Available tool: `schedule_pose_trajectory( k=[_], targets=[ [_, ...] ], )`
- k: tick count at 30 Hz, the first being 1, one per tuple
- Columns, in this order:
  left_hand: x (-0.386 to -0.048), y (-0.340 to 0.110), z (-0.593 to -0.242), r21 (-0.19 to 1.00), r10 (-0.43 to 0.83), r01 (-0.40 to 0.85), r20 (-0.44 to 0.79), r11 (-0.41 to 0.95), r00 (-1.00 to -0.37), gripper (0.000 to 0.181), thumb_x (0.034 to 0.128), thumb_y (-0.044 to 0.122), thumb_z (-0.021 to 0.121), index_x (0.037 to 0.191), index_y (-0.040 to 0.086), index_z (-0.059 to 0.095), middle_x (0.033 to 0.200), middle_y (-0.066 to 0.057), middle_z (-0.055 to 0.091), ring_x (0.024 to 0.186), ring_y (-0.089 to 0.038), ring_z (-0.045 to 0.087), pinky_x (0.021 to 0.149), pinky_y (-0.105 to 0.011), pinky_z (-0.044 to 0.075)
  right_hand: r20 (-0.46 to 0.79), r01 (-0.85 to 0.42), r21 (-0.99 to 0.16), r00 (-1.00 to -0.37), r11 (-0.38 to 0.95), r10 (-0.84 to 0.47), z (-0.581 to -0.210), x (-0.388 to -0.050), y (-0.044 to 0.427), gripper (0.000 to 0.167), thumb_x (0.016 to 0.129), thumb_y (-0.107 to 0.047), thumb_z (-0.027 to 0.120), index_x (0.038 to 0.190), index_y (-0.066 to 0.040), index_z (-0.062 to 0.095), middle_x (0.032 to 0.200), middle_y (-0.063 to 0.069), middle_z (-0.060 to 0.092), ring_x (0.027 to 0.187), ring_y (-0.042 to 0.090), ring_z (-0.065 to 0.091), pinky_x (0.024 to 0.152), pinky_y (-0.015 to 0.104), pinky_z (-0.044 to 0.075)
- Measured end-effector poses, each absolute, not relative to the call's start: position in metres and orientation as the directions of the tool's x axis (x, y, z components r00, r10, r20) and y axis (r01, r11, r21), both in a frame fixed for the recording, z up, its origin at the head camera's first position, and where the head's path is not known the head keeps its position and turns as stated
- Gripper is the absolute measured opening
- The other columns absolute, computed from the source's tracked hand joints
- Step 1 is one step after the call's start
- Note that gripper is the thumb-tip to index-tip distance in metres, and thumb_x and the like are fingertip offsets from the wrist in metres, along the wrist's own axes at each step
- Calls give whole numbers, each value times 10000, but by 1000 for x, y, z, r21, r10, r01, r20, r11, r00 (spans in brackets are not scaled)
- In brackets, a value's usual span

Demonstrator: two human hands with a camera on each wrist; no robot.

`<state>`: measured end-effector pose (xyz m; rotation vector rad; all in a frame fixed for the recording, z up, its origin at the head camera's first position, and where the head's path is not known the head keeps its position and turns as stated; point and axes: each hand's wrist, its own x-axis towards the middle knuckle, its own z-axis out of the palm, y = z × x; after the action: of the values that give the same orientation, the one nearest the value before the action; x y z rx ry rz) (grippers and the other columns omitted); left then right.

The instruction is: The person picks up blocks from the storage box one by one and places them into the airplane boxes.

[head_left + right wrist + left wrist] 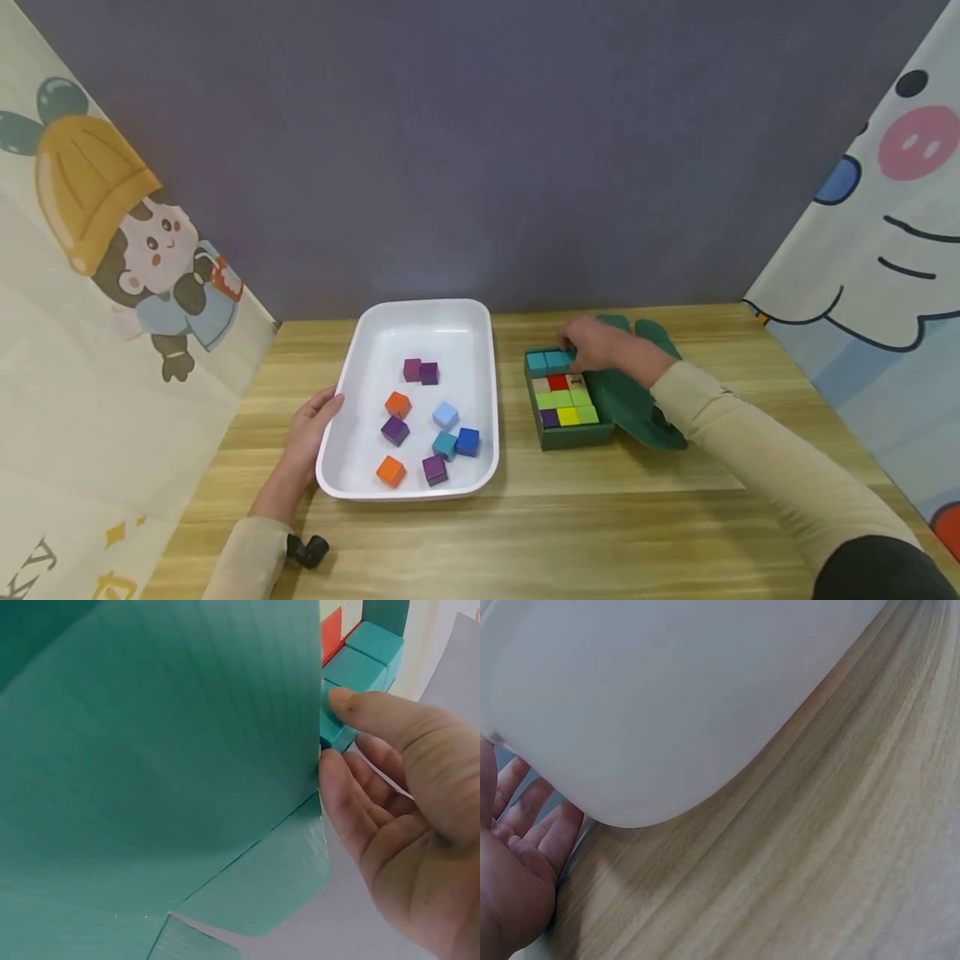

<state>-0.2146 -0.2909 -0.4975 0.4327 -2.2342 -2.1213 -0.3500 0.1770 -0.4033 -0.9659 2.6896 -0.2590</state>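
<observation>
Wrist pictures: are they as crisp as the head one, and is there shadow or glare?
Head view: clearest, with soft gloss inside the white tray; left wrist view: dim and hazy, shadow on the table beside the left hand; right wrist view: slightly soft, the green flap filling much of the frame.

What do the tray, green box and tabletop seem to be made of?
The white tray looks like glossy plastic, from its sheen and rounded corners. The green box seems matte cardboard: its lid shows creased flaps. The tabletop, satin with streaky grain, could be wood or laminate.
</observation>
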Motion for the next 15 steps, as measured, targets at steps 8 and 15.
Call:
schedule_pose_trajectory(
  k=[8, 15],
  targets=[
    [-213, -291, -499, 985, -204, -168, -157, 35, -966, 598, 981, 382, 575, 1437, 26, 422, 1224, -68, 598, 948, -101, 632, 808, -275, 552, -168, -616, -230, -737, 753, -655, -400, -334, 168, 204, 843, -141, 752, 998, -88, 629, 916, 31, 584, 730, 189, 475, 647, 352, 441],
    [-215, -294, -498, 987, -191, -151, -138, 53, -972, 601, 985, 376, 569, 1471, 68, 393, 1369, -141, 500, 976, -72, 615, 832, -259, 541, -97, -685, -256, -684, 682, -724, -385, -315, 133, 114, 907, -160, 673, 1003, -101, 655, 962, 47, 644, 746, 150, 549, 720, 372, 502]
  ],
)
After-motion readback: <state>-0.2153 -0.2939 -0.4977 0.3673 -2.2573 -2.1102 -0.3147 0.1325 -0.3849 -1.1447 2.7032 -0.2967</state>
